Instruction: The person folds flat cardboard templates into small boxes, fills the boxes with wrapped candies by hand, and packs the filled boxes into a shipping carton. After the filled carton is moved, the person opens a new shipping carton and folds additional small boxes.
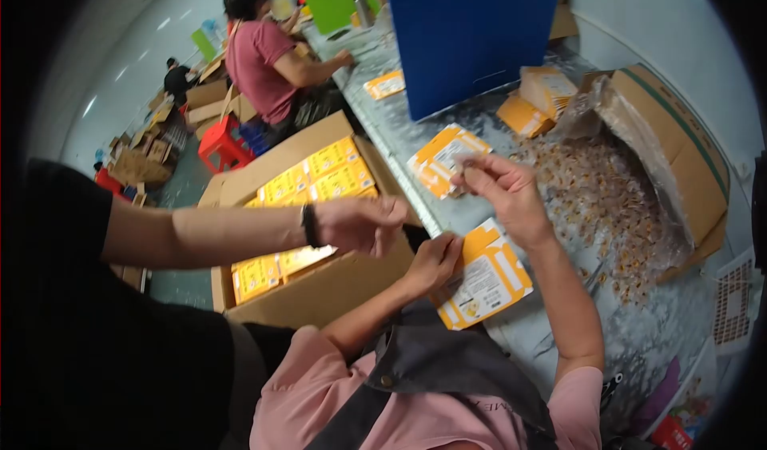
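My left hand is closed on the edge of a flat, unfolded yellow-and-white carton, its printed white panel facing up. Higher up, my right hand pinches something small between thumb and fingertips; what it is cannot be made out. Just beyond those fingertips more flat yellow-and-white cartons lie on the table. To the right of my right hand spreads a heap of small clear packets with brownish-yellow bits inside.
A co-worker's arm with a dark bracelet reaches in from the left, over a cardboard box of yellow cartons. A blue panel stands on the table. An opened cardboard box lies at right. Another person sits farther along.
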